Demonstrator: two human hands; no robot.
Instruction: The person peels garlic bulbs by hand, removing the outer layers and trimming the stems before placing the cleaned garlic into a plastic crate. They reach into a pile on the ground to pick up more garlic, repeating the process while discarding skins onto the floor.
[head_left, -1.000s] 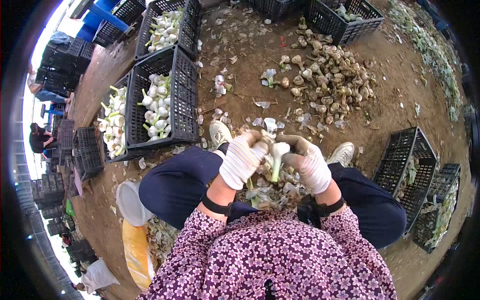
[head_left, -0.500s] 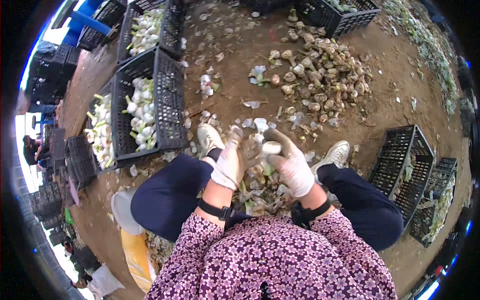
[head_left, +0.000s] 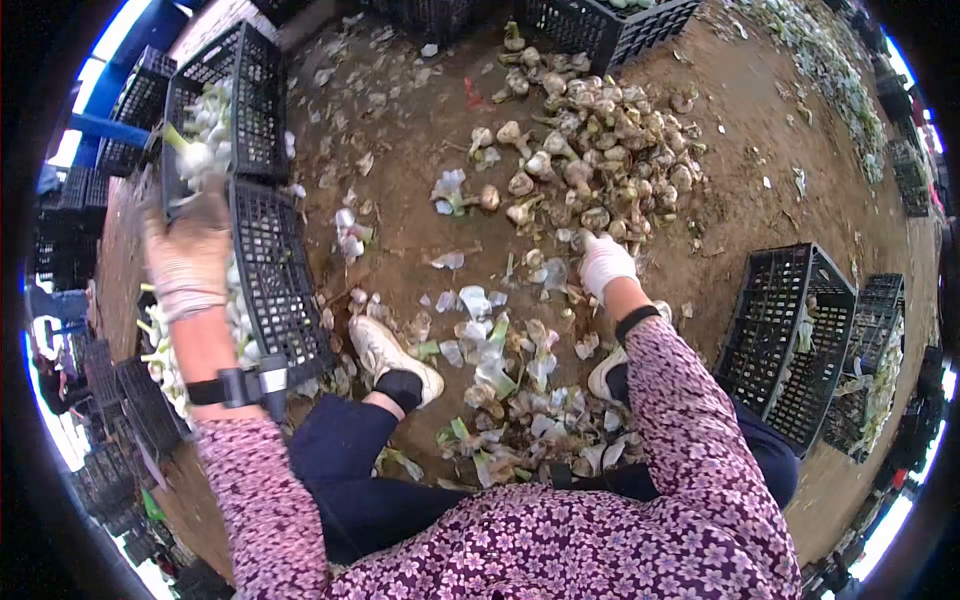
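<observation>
My left hand [head_left: 188, 255], gloved and smeared by motion, is over the black crates at the left. A peeled garlic bulb [head_left: 193, 160] with a green stem shows just beyond its fingertips; whether the fingers grip it cannot be made out. At the near edge of the heap of unpeeled garlic [head_left: 625, 150], my right hand [head_left: 607, 265] reaches down in a white glove. Its fingers are pressed together against the bulbs, and what lies between them is hidden. White peeled bulbs fill the crate [head_left: 285, 285] under my left forearm.
Peelings [head_left: 490, 360] lie on the soil between my shoes. Another black crate [head_left: 610, 35] stands behind the heap. Two more crates, one of them tilted [head_left: 790, 340], are at the right. A strip of leafy waste [head_left: 820, 70] runs along the upper right.
My hands, earlier together around a white bulb, have parted. The left has swung to the crates at the left, the right forward to the heap. The view has shifted to the right.
</observation>
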